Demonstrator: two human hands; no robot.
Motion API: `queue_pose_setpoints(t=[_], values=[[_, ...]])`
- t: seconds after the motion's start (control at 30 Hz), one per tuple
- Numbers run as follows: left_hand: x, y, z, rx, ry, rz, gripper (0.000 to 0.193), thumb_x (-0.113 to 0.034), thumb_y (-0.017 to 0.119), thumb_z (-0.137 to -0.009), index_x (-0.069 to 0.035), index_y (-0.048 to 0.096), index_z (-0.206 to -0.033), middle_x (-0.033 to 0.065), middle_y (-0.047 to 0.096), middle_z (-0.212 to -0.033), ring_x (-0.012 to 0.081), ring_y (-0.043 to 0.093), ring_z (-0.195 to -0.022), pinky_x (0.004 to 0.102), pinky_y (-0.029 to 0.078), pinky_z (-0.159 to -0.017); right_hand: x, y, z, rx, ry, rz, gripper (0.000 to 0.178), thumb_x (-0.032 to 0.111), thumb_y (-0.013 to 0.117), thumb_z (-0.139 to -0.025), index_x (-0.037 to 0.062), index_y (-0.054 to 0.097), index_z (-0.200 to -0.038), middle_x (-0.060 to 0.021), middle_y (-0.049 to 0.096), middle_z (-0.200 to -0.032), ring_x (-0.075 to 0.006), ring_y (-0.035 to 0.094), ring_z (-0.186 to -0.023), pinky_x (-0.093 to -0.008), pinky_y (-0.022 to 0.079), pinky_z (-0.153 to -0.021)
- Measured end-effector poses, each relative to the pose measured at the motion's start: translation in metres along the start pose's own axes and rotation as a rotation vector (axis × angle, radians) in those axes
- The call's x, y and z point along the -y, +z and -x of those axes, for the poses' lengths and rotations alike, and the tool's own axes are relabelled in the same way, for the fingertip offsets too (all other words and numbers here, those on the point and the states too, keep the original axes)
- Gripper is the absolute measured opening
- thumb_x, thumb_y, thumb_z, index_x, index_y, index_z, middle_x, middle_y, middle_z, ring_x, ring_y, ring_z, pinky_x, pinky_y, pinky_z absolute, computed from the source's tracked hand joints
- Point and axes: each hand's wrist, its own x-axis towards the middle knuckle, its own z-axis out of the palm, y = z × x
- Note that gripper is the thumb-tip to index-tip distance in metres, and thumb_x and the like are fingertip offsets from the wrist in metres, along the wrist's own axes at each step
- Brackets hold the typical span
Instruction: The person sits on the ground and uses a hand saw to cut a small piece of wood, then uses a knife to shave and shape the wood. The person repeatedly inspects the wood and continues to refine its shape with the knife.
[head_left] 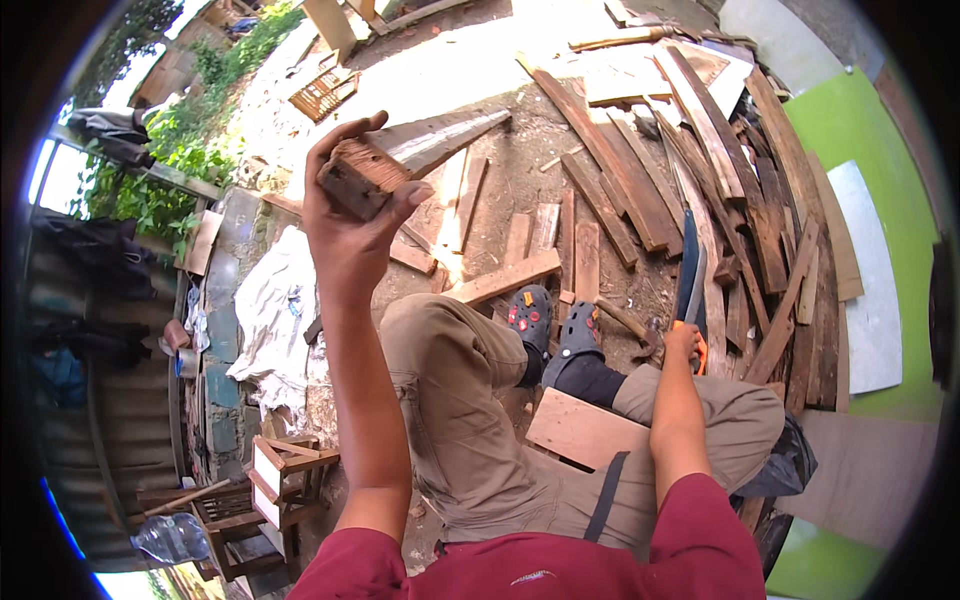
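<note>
My left hand is raised at the left, fingers and thumb closed round the near end of a long wooden beam. The beam points away from me toward the upper middle, its cut end facing me. Low at the right, my right hand grips the orange handle of a handsaw. The saw's dark blue blade points away beside the stacked planks. Saw and beam are well apart. A claw hammer lies on the ground between my shoes and my right hand.
Many loose planks cover the ground ahead and to the right. A pale board lies by my legs. White cloth hangs at the left, above a small wooden frame and a clear plastic bottle. Green panels edge the right.
</note>
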Motion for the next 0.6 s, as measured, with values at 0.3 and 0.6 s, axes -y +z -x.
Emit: queue_pose_setpoints(t=[0.3,0.6], values=[[0.015,-0.001,-0.045,-0.056,0.288,0.216,0.072,0.008,0.081,-0.077,0.000,0.048,-0.141,0.0144,0.059,-0.135,0.0202,0.064,-0.112,0.0360,0.064,-0.090,0.007,-0.021,0.021,-0.158,-0.436,-0.195,0.040,0.033,0.068,-0.089,-0.0041,0.069,-0.103,-0.0259,0.067,-0.108,-0.0441,0.066,-0.104,-0.0523,0.054,-0.088],[-0.006,-0.016,-0.058,0.115,0.373,0.012,0.073,-0.009,0.083,-0.082,0.002,0.046,-0.145,0.0174,0.060,-0.135,0.0216,0.061,-0.121,0.0400,0.060,-0.097,0.071,-0.154,0.232,-0.200,-0.908,-0.998,0.043,0.039,0.068,-0.093,-0.0039,0.068,-0.098,-0.0174,0.070,-0.083,-0.0270,0.068,-0.079,-0.0395,0.052,-0.075]])
